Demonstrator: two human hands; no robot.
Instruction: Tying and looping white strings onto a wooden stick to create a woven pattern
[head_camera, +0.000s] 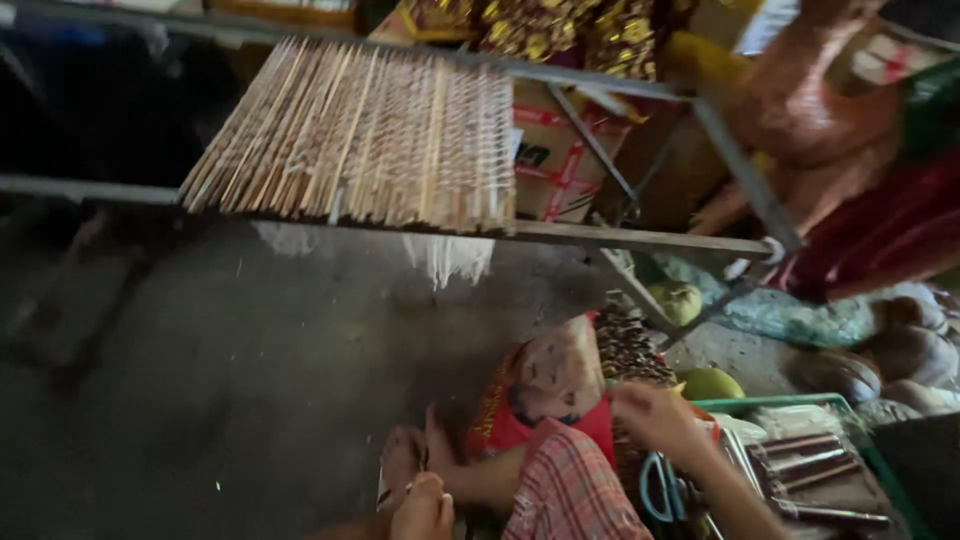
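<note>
While right hand (655, 415) hovers loosely curled over tray (800, 403), left hand (422, 508) perhaps pinches thin upright stick (424, 462).

My right hand (655, 415) is raised out in front of me, fingers curled loosely inward and the back of the hand turned up, my bare forearm running down toward the lower right edge. My left hand (422, 508) sits low at the bottom edge, knuckles up and fingers folded in; blur hides whether it grips anything.
</note>
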